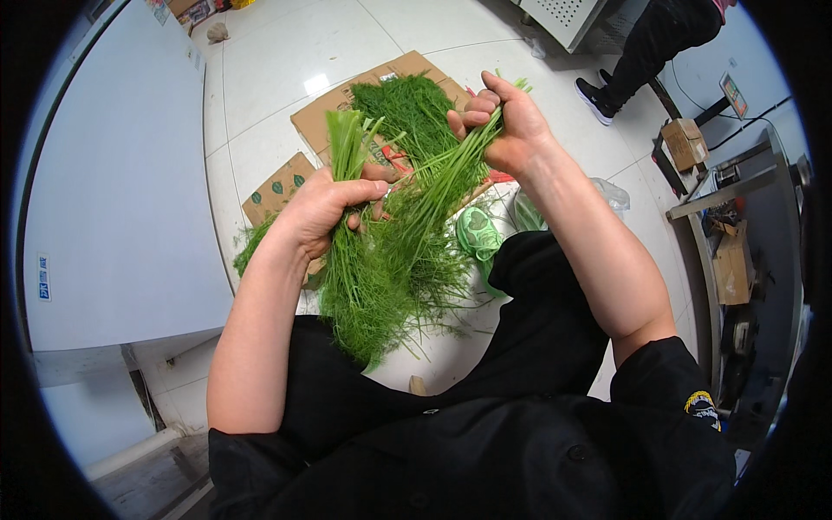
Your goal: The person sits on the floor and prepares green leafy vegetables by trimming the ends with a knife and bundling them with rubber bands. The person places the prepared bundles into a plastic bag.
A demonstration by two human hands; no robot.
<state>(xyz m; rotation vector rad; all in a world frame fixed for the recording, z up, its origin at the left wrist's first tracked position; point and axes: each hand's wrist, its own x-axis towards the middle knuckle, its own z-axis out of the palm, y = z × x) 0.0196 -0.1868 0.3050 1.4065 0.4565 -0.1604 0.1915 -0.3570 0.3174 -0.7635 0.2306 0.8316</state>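
In my left hand point(318, 205) is a thick bunch of feathery dill or fennel point(364, 299); its pale stem ends stick up above my fist and the fronds hang down between my knees. My right hand point(513, 127), held higher and to the right, grips a thinner bunch point(465, 166) by its stem ends. The fronds of this bunch slope down to the left and mingle with the first bunch. Beyond both hands, a pile of the same herb point(406, 107) lies on a flattened cardboard sheet point(318, 127). Red strips point(393, 156) lie by the pile.
A white appliance or cabinet point(130, 175) stands close on the left. Loose fronds point(257, 244) lie by a smaller cardboard piece point(279, 185). A plastic bag point(530, 211) sits beyond my green shoe point(480, 234). Shelving point(721, 195) and another person's leg point(656, 55) are at right.
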